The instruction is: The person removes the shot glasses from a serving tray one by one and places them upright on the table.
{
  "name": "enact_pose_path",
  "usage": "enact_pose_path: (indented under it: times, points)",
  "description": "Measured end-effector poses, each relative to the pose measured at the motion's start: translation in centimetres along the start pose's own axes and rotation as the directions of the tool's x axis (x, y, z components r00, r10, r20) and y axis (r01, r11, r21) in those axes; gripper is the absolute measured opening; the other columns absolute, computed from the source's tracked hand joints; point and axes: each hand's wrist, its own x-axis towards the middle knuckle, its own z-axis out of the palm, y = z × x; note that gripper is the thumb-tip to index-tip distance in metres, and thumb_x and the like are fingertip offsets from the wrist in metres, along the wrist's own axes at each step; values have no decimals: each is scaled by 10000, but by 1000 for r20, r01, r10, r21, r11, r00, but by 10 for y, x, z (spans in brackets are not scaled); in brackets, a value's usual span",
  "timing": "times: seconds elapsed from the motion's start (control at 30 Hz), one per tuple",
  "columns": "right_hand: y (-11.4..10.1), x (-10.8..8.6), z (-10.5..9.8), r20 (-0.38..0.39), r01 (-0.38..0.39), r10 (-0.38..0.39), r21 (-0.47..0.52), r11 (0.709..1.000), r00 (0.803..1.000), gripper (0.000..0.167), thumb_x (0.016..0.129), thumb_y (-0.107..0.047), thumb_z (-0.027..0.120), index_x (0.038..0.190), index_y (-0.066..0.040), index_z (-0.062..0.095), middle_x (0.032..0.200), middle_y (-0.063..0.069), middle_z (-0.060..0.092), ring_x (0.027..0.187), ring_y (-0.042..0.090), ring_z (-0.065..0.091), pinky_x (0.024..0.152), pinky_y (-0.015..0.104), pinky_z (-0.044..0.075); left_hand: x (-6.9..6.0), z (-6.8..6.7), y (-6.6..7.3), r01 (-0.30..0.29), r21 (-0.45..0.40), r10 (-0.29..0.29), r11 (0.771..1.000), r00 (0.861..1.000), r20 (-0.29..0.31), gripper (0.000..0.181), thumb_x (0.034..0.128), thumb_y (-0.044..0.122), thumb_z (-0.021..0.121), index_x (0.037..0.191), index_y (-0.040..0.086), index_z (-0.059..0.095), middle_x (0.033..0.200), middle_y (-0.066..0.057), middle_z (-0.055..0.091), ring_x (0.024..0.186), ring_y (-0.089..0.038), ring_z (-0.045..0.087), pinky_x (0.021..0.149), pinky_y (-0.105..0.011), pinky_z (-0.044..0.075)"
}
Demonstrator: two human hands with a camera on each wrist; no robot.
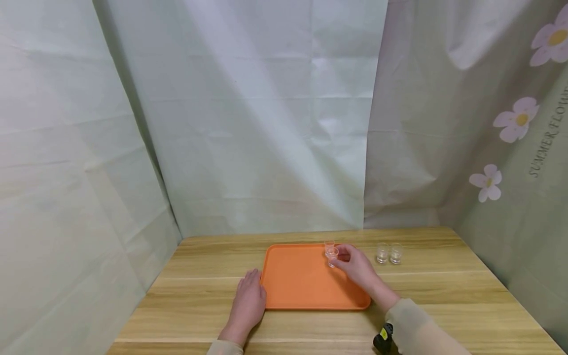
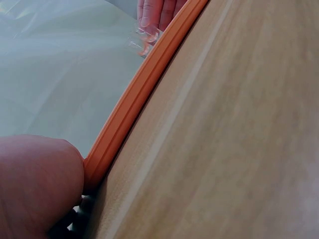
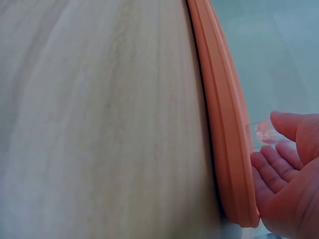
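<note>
An orange tray (image 1: 301, 283) lies on the wooden table. My left hand (image 1: 247, 303) rests flat at its left edge, fingers together; in the left wrist view part of that hand (image 2: 37, 184) touches the tray rim (image 2: 129, 107). Over the tray's back right part, my right hand (image 1: 357, 266) holds a small clear glass (image 1: 332, 254) between thumb and fingers. Just behind it stands another clear glass (image 1: 329, 245), partly hidden. In the right wrist view the right hand (image 3: 294, 179) shows beyond the tray rim (image 3: 224, 119), with clear glass (image 3: 266, 132) at its thumb.
Two more clear glasses (image 1: 382, 253) (image 1: 396, 253) stand side by side on the table (image 1: 426, 291), right of the tray. Pale cloth (image 1: 266, 123) hangs behind the table and on both sides. A dark device with a yellow mark (image 1: 383, 337) is at the right wrist.
</note>
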Motion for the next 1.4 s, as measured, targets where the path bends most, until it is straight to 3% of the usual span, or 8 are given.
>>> enact_pose_path:
  times: [0.33, 0.57, 0.9, 1.2, 1.4]
  points:
    - [-1, 2, 3, 3, 5, -5, -22, 1000, 1000, 344, 980, -112, 851, 1257, 41, 717, 1172, 113, 746, 1098, 301, 711, 989, 504, 606, 0, 0, 0, 5, 1, -5, 1000, 1000, 4, 446, 1082, 33, 586, 1467, -190, 559, 1534, -373, 557, 1496, -542, 472, 1265, -666, 340]
    - [-1, 3, 5, -6, 2, -3, -35, 999, 1000, 224, 984, -107, 845, 1155, -18, 729, 1097, 55, 730, 1042, 242, 697, 932, 431, 594, 1, 0, 0, 5, 7, -5, 1000, 1000, 4, 440, 1083, 34, 583, 1463, -187, 565, 1527, -370, 564, 1493, -539, 477, 1263, -663, 346]
    - [-3, 3, 4, -18, -1, 1, -35, 999, 1000, 187, 981, -108, 849, 1096, -43, 716, 1020, 32, 716, 977, 219, 684, 828, 338, 577, 1, 0, -1, 6, -4, -6, 1000, 1000, 3, 440, 1079, 30, 591, 1462, -185, 566, 1531, -369, 561, 1492, -546, 474, 1260, -672, 343]
    - [-9, -8, -4, -32, 3, -4, -30, 1000, 999, 201, 986, -138, 849, 1139, -57, 746, 1054, 12, 749, 1023, 211, 718, 869, 356, 596, -1, 6, -4, -36, -44, 33, 998, 997, -69, 428, 1053, 26, 585, 1413, -206, 584, 1476, -393, 585, 1434, -583, 506, 1226, -704, 359]
    - [-10, -22, -17, -33, 18, -18, -11, 1000, 999, 191, 1002, -142, 832, 1143, -48, 746, 1055, 18, 753, 1031, 203, 724, 894, 361, 596, -2, 2, -1, -19, -22, 19, 1000, 999, -37, 439, 1060, 31, 587, 1429, -205, 574, 1497, -386, 576, 1456, -574, 493, 1230, -700, 362]
